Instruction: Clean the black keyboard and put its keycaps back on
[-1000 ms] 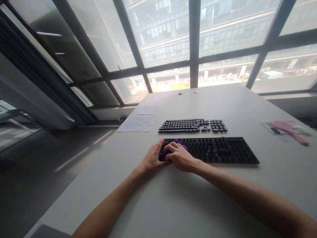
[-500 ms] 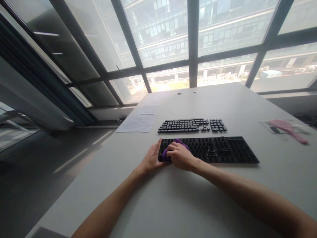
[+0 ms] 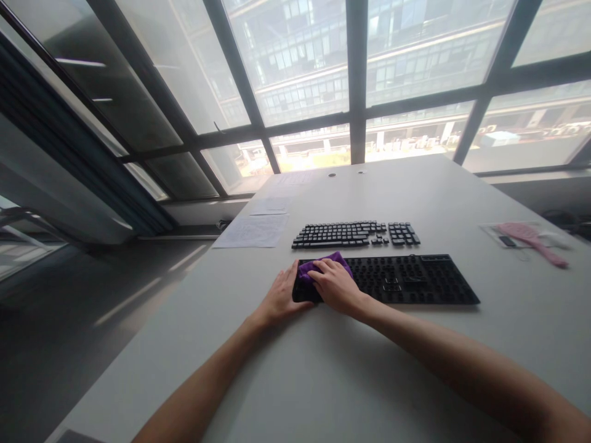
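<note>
A black keyboard base (image 3: 406,280) without keycaps lies across the white table (image 3: 351,375). My right hand (image 3: 336,287) presses a purple cloth (image 3: 318,263) onto the base's left end, fingers curled over the cloth. My left hand (image 3: 281,297) rests against the base's left edge, fingers together along the side, steadying it. Just beyond the base lies a set of black keycaps (image 3: 353,234) laid out in keyboard order.
Sheets of paper (image 3: 253,231) lie at the table's left edge, with more further back. A pink brush (image 3: 530,240) on a clear bag sits far right. Large windows rise behind the table; the floor drops away on the left.
My right hand has slid the purple cloth from the near left corner toward the far edge of the keyboard base. My left hand stays at the left edge.
</note>
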The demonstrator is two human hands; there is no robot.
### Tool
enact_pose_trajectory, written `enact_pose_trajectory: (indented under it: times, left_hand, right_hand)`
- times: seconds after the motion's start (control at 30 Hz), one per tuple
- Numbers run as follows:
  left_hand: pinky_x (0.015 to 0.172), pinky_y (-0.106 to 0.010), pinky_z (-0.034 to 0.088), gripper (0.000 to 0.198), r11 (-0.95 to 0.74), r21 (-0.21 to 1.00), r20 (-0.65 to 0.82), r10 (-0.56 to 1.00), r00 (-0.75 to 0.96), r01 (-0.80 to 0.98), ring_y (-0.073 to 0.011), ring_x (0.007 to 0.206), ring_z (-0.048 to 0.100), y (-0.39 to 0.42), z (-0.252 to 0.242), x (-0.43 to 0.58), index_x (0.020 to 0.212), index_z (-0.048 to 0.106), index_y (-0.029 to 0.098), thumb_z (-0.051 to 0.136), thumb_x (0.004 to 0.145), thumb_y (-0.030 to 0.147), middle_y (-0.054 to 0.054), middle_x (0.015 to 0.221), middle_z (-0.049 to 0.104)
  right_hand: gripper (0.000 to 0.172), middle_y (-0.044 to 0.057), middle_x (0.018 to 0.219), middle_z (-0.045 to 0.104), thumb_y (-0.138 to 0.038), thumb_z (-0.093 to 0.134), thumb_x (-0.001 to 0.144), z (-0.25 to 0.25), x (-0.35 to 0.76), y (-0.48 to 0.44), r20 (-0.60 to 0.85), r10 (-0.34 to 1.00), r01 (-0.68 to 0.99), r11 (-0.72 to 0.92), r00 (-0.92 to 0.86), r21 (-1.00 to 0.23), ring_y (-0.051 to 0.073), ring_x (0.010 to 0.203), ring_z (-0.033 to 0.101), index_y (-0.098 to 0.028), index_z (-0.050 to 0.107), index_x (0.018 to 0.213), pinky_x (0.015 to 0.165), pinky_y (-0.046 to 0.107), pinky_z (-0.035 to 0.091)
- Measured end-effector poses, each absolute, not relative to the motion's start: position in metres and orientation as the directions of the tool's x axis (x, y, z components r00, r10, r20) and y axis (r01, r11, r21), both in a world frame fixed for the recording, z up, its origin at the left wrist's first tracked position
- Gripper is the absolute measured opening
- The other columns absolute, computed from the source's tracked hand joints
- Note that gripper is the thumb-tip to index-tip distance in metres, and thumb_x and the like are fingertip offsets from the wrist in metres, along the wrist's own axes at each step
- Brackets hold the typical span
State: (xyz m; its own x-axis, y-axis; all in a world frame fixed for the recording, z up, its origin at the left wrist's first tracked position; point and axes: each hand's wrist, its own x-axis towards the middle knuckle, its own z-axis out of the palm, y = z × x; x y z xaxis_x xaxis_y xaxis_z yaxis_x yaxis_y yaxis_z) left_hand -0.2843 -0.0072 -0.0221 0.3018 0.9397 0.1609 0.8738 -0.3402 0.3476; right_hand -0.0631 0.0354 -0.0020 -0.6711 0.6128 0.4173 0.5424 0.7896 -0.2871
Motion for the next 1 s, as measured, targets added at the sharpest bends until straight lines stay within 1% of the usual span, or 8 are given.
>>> enact_pose_trajectory:
  times: [0.13, 0.23, 0.37, 0.47, 0.57, 0.67, 0.8, 1.0]
  left_hand:
    - [0.121, -0.063, 0.024, 0.118, -0.352, 0.344, 0.183, 0.934, 0.306, 0.87, -0.0433, 0.147, 0.034, -0.006, -0.024, -0.286, 0.162, 0.015, 0.017, 0.077, 0.073, 0.063, -0.023, 0.161, 0.032]
    - [0.121, -0.063, 0.023, 0.117, -0.355, 0.344, 0.184, 0.933, 0.309, 0.869, -0.0434, 0.147, 0.034, -0.005, -0.025, -0.287, 0.162, 0.014, 0.018, 0.076, 0.074, 0.062, -0.023, 0.161, 0.032]
    - [0.121, -0.065, 0.022, 0.118, -0.352, 0.342, 0.171, 0.935, 0.31, 0.871, -0.0442, 0.147, 0.033, -0.005, -0.024, -0.286, 0.162, 0.013, 0.017, 0.075, 0.074, 0.064, -0.023, 0.161, 0.031]
    - [0.122, -0.063, 0.022, 0.118, -0.346, 0.337, 0.146, 0.938, 0.314, 0.876, -0.0433, 0.148, 0.031, -0.006, -0.021, -0.284, 0.162, 0.011, 0.017, 0.074, 0.075, 0.065, -0.023, 0.162, 0.029]
    - [0.122, -0.062, 0.021, 0.118, -0.336, 0.334, 0.133, 0.942, 0.309, 0.881, -0.0429, 0.148, 0.031, -0.006, -0.02, -0.284, 0.163, 0.009, 0.016, 0.073, 0.077, 0.065, -0.023, 0.162, 0.029]
    - [0.122, -0.062, 0.022, 0.118, -0.341, 0.335, 0.142, 0.94, 0.311, 0.878, -0.0429, 0.149, 0.028, -0.006, -0.022, -0.286, 0.163, 0.008, 0.017, 0.072, 0.077, 0.065, -0.023, 0.162, 0.028]
    - [0.122, -0.064, 0.02, 0.125, -0.373, 0.309, 0.186, 0.926, 0.329, 0.875, -0.0442, 0.153, 0.014, -0.008, -0.02, -0.286, 0.163, 0.004, 0.014, 0.073, 0.074, 0.07, -0.025, 0.165, 0.018]
    - [0.126, -0.055, 0.017, 0.069, -0.515, 0.248, 0.288, 0.848, 0.445, 0.821, -0.0306, 0.154, 0.021, -0.016, -0.005, -0.269, 0.161, 0.023, 0.022, 0.046, 0.102, 0.049, -0.013, 0.164, 0.029]
  right_hand:
    - [0.028, 0.012, 0.11, 0.071, -0.015, 0.046, 0.099, 0.006, -0.054, 0.042, 0.376, 0.759, 0.675, 0.647, -0.531, -0.354, 0.026, 0.105, 0.059, -0.019, 0.07, 0.114, 0.092, 0.038, 0.045]
    - [0.033, 0.01, 0.121, 0.07, -0.019, 0.04, 0.104, 0.007, -0.054, 0.046, 0.456, 0.783, 0.649, 0.613, -0.422, -0.452, 0.024, 0.11, 0.059, -0.02, 0.066, 0.125, 0.096, 0.035, 0.046]
    - [0.033, 0.008, 0.139, 0.063, -0.023, 0.046, 0.103, 0.0, -0.067, 0.047, 0.478, 0.714, 0.568, 0.698, -0.511, -0.436, 0.023, 0.123, 0.055, -0.022, 0.064, 0.13, 0.104, 0.034, 0.044]
    - [0.03, 0.009, 0.133, 0.066, -0.015, 0.049, 0.099, -0.001, -0.07, 0.047, 0.426, 0.695, 0.578, 0.719, -0.58, -0.386, 0.024, 0.122, 0.056, -0.022, 0.07, 0.12, 0.105, 0.036, 0.043]
    - [0.03, 0.009, 0.117, 0.073, -0.012, 0.045, 0.099, 0.003, -0.063, 0.05, 0.399, 0.779, 0.646, 0.625, -0.483, -0.438, 0.024, 0.112, 0.061, -0.021, 0.071, 0.112, 0.094, 0.035, 0.048]
    - [0.031, 0.008, 0.122, 0.071, -0.019, 0.041, 0.103, 0.005, -0.056, 0.054, 0.437, 0.828, 0.656, 0.55, -0.351, -0.517, 0.024, 0.112, 0.061, -0.022, 0.066, 0.121, 0.087, 0.034, 0.051]
    - [0.026, 0.008, 0.132, 0.067, -0.021, 0.048, 0.102, -0.001, -0.062, 0.052, 0.478, 0.712, 0.549, 0.702, -0.515, -0.454, 0.023, 0.122, 0.058, -0.022, 0.069, 0.117, 0.101, 0.035, 0.046]
    - [0.03, 0.014, 0.13, 0.065, -0.03, 0.056, 0.099, 0.001, -0.067, 0.042, 0.48, 0.721, 0.607, 0.687, -0.5, -0.4, 0.027, 0.119, 0.056, -0.016, 0.065, 0.124, 0.104, 0.04, 0.043]
